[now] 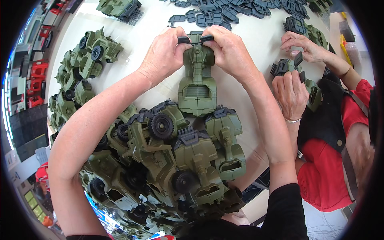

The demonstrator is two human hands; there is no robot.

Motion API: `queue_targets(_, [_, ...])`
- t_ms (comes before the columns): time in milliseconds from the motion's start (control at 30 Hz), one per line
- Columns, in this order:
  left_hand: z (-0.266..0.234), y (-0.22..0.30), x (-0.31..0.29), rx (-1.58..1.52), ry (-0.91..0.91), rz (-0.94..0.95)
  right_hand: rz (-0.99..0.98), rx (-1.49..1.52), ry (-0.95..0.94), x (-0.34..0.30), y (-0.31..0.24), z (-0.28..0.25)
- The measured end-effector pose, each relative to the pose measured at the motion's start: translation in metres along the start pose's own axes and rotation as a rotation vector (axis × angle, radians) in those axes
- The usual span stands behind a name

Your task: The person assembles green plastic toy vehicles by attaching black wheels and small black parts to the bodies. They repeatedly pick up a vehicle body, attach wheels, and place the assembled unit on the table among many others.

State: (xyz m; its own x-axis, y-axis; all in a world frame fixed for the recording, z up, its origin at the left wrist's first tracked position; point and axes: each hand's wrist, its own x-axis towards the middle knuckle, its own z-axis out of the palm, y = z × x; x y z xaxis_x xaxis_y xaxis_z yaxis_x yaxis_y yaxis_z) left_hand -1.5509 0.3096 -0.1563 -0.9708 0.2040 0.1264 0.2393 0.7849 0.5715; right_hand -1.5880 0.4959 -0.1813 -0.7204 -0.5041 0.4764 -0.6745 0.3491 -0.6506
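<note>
Perhaps the nearest trouble lies in the heap of green toy vehicles [158,158] stacked between the forearms: its pieces lean on one another at odd tilts, so a brushing elbow could set some sliding. Just beyond it, the single green vehicle [197,105] stands on the tabletop [134,50], its near end so close to the heap that a slide could nudge it askew. No palm steadies its body; uneven pressure from the two sides could twist it, or strain the dark part [207,38] at its far end. Whether that part is one piece or two, the fingers hide.

Both arms reach up around the heap, elbows bent outward, forearms slanting inward. The left hand [166,50] is pinched on the dark part's left end, thumb below and curled fingers above; the right hand [230,48] mirrors it at the right end, knuckles raised. They stand near each other but apart. To the right, a co-worker's hand [291,94] works close by, so a wide swing of the right elbow might bump it. Farthest off, loose dark frames [224,12] lie overlapping, and could snag when lifted.
</note>
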Motion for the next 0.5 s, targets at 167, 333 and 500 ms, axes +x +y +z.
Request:
queue_targets(167, [-0.0038,-0.0034,0.0042,0.043,-0.013,0.144,0.001,0.097,-0.085,0.0039,0.0035,-0.0073])
queue_targets(333, [-0.0083,-0.0012,0.0080,0.047,-0.076,0.170,-0.016,0.066,-0.074,0.0026,0.0027,-0.0060])
queue_targets(500, [-0.0058,-0.0047,0.0062,0.047,-0.036,0.186,-0.030,0.038,-0.079,0.0029,0.0004,-0.0056])
